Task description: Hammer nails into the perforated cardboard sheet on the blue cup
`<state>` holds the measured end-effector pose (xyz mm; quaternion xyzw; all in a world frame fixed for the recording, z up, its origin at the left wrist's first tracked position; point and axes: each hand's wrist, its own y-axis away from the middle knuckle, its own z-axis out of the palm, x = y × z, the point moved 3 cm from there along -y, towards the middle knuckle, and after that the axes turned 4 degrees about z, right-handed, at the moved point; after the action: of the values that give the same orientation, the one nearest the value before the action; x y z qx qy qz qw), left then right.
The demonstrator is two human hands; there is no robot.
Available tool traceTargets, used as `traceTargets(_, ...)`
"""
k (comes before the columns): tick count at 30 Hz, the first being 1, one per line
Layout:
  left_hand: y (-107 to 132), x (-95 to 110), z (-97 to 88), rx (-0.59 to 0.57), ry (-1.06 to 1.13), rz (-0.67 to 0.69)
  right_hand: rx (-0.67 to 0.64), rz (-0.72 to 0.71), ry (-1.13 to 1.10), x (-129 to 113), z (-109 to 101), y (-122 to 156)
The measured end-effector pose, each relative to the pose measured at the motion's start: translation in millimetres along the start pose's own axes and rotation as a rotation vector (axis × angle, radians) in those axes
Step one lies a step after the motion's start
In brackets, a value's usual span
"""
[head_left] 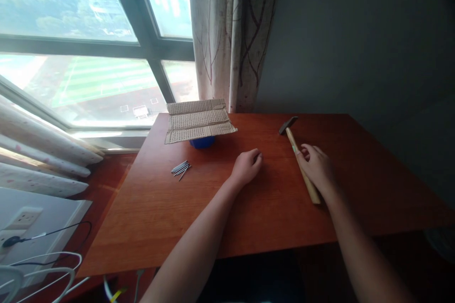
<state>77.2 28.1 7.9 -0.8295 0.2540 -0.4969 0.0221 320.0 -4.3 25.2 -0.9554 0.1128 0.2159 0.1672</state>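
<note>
One wooden-handled hammer (pixel 306 176) is lying on the reddish tabletop (pixel 149 227), its head toward the wall (pixel 348 47). The right hand (pixel 317 165) is touching the handle with half-curled fingers; I can't tell whether they are gripping it. The left hand (pixel 245 168) is resting nearby, fingers forming a loose fist, its inside hidden. Nails (pixel 181 168) are lying bunched farther left, and brown cardboard (pixel 199 119) is sitting atop a blue object (pixel 202 143) beyond them.
</note>
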Motion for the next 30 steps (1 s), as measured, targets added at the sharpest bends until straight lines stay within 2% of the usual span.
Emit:
traceTargets(3, -0.7, 0.3, 0.6, 0.0, 0.011, -0.015, 0.11, -0.043, -0.084, -28.2, -5.5, 4.8)
traceTargets(6, -1.2, 1.4, -1.3, -0.008, 0.035, -0.038, -0.026, -0.065, -0.358, -60.3, 8.6, 7.9)
traceTargets(11, 8.7, 7.4, -18.8, -0.085, 0.053, -0.021, -0.228, -0.103, -0.512, -99.5, 55.2, 8.6)
traceTargets(13, 15.3, 10.4, -34.6, -0.077, 0.036, -0.024, -0.268, -0.099, -0.543, -107.0, 72.4, 10.2)
traceTargets(16, 21.6, 16.9, -71.0, 0.021, -0.015, -0.043, -0.264, -0.1, -0.549, -111.2, 87.1, 15.2)
traceTargets(20, 18.8, 29.0, -139.8, 0.278, -0.125, 0.011, -0.248, -0.148, -0.537, -111.5, 88.5, 21.8)
traceTargets(22, 14.6, 29.4, -175.7, 0.477, -0.278, -0.016, -0.249, -0.162, -0.54, -111.3, 86.8, 23.0)
traceTargets(24, 8.2, 23.9, -201.1, 0.564, -0.349, -0.042, -0.249, -0.165, -0.549, -111.3, 85.8, 23.1)
traceTargets(26, -0.1, 14.7, -211.9, 0.481, -0.478, -0.043, -0.249, -0.16, -0.562, -111.6, 85.6, 22.7)
traceTargets(28, -6.2, 3.7, -212.3, 0.361, -0.577, -0.034, -0.248, -0.15, -0.581, -111.7, 85.5, 22.4)
traceTargets(30, -8.2, -5.5, -207.9, 0.295, -0.616, -0.026, -0.249, -0.13, -0.612, -111.1, 85.7, 22.1)
